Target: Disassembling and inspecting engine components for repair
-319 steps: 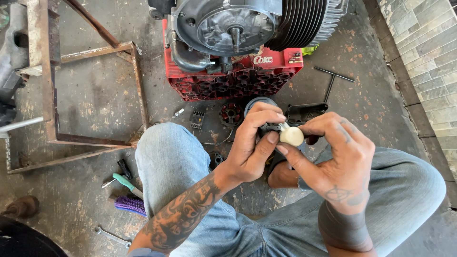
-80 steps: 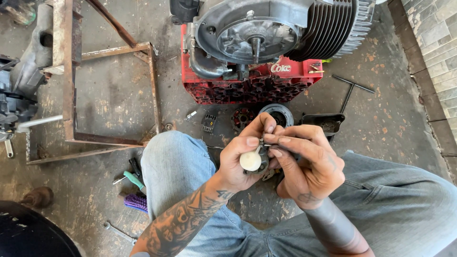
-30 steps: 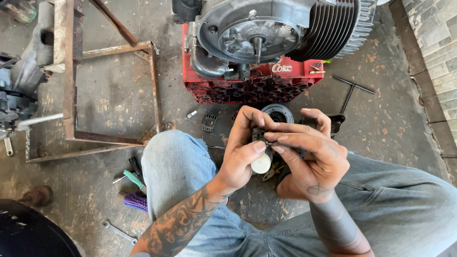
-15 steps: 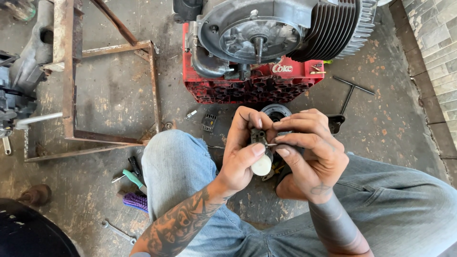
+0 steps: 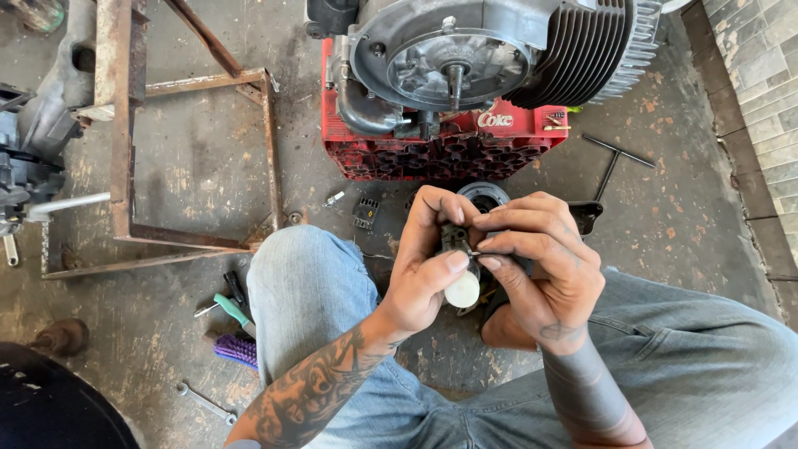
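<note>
Head view, left hand [image 5: 428, 266] and right hand [image 5: 544, 266] gripping small engine part [image 5: 460, 264], crate [image 5: 440, 150] just ahead

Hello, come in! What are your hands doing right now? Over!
Left hand grips small engine part with white float. Right hand fingers pinch thin pin at its top. Engine on red crate ahead, nothing blocking.

A small dark metal part with a rounded cream-white plastic end [image 5: 460, 278] is held upright above the knees, white end down, pinched between the fingers [image 5: 453, 263] of both hands.
</note>
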